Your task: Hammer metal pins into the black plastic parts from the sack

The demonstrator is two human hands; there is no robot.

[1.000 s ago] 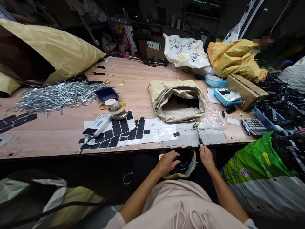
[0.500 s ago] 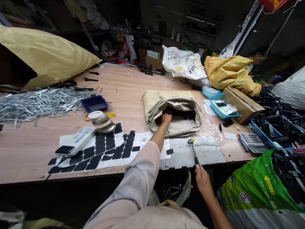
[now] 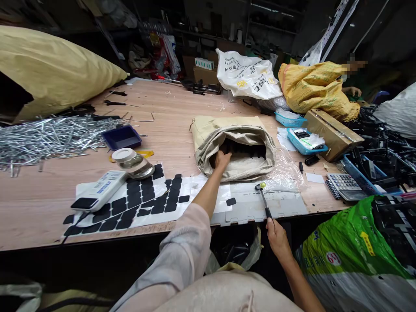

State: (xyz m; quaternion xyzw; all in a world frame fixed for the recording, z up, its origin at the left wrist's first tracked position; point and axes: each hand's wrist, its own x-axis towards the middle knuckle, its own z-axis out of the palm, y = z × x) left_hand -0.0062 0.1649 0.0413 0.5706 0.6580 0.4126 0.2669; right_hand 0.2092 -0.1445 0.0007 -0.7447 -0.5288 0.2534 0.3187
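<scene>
A beige woven sack (image 3: 232, 171) lies on the wooden table with its rolled mouth facing me and dark pieces inside it. My left hand (image 3: 222, 160) is at that mouth, thumb showing and the other fingers curled into the shadow; what they hold, if anything, is hidden. Below the table's front edge, my right hand (image 3: 277, 238) grips the black handle of a small mallet (image 3: 264, 197). Its yellow-green head rests over a grey board (image 3: 286, 206) in front of the sack. A lone black pad (image 3: 231, 201) lies left of the mallet.
Sheets of black pads (image 3: 133, 199), a white handheld device (image 3: 100, 190), a jar (image 3: 133, 162) and a blue tray (image 3: 121, 138) lie left, beside piled metal rods (image 3: 61, 138). Right are a calculator (image 3: 346, 186), baskets (image 3: 305, 141) and a green sack (image 3: 344, 234). A co-worker's hand (image 3: 353, 91) shows behind.
My left hand has drawn slightly back toward me at the sack's mouth, and its thumb now shows. My right hand still holds the mallet. The view has shifted a little.
</scene>
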